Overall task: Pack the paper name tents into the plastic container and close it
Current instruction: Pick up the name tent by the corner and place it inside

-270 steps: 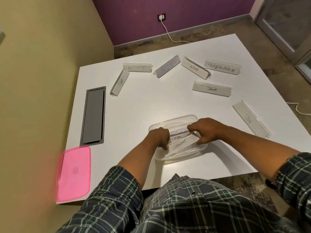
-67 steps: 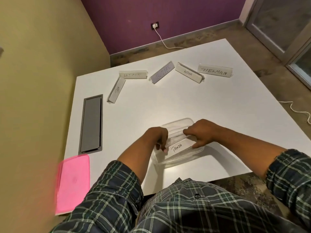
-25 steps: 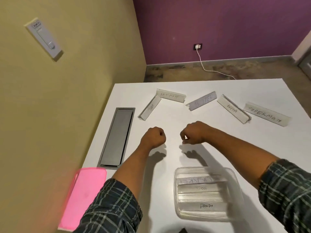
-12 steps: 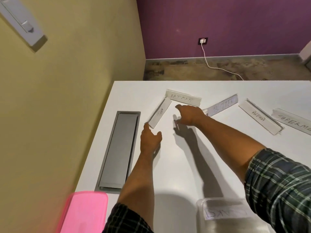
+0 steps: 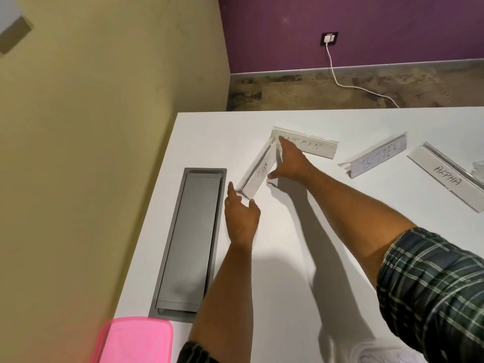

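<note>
The TIGER name tent point(image 5: 258, 171) lies at an angle on the white table point(image 5: 301, 244). My left hand point(image 5: 241, 214) is at its near end, fingers and thumb spread around that corner. My right hand point(image 5: 289, 162) reaches to its far end with straight fingers, thumb near its right side. Behind it lies the BATMAN tent point(image 5: 311, 145), partly hidden by my right hand. To the right lie the BOTTLE tent point(image 5: 377, 158) and the ALPHA tent point(image 5: 446, 175). The clear container point(image 5: 377, 356) shows only at the bottom edge. Its pink lid point(image 5: 133, 340) lies at the bottom left.
A grey cable hatch point(image 5: 192, 239) is set into the table left of my left arm. The yellow wall runs close along the table's left edge. A white cable point(image 5: 348, 86) lies on the floor beyond the table. Another tent's edge point(image 5: 479, 167) shows at the far right.
Both hands have moved further forward. The left has reached the TIGER tent's near corner and the right its far end. The camera has tilted forward, so less of the container shows.
</note>
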Available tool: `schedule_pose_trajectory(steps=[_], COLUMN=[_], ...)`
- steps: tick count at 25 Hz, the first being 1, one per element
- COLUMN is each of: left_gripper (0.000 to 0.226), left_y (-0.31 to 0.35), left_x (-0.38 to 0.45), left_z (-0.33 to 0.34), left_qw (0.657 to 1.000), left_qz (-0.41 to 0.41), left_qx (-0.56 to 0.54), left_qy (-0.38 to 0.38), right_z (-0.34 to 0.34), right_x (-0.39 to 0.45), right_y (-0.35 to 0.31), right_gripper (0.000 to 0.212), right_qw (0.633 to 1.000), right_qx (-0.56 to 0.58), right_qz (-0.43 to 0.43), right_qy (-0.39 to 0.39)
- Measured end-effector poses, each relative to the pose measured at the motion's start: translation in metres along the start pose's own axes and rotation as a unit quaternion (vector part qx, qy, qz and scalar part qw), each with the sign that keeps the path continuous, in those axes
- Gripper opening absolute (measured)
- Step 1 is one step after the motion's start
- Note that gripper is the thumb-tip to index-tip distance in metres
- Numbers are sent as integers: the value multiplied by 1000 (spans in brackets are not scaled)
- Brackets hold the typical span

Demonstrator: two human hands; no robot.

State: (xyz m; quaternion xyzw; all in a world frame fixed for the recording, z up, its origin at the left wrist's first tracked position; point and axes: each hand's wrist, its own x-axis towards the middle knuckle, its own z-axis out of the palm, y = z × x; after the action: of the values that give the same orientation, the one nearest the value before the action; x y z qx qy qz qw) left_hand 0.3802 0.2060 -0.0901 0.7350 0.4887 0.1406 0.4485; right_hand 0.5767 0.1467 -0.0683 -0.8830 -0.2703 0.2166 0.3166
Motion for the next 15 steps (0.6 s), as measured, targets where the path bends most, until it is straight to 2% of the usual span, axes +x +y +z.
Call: schedule_pose_trajectory(steps=[3, 7, 12, 15], left_gripper=[67, 54, 28, 27], left_y=[5, 6, 13, 22], left_x=[2, 2, -4, -21], left_z=[0, -2, -8, -19], left_qw=[999, 991, 975, 979], left_qz=[28, 85, 85, 58], left_qx=[22, 107, 206, 193], left_qy=[2, 4, 11, 22], right_z=[-3, -4, -12, -25], right_x=[20, 31, 4, -34], right_y=[0, 5, 12, 19], right_gripper=[122, 114, 104, 99], right_qw=[999, 999, 999, 996], right_qx=[29, 1, -36, -92], right_qz=[19, 19, -8, -12], right_qy=[7, -34, -20, -1])
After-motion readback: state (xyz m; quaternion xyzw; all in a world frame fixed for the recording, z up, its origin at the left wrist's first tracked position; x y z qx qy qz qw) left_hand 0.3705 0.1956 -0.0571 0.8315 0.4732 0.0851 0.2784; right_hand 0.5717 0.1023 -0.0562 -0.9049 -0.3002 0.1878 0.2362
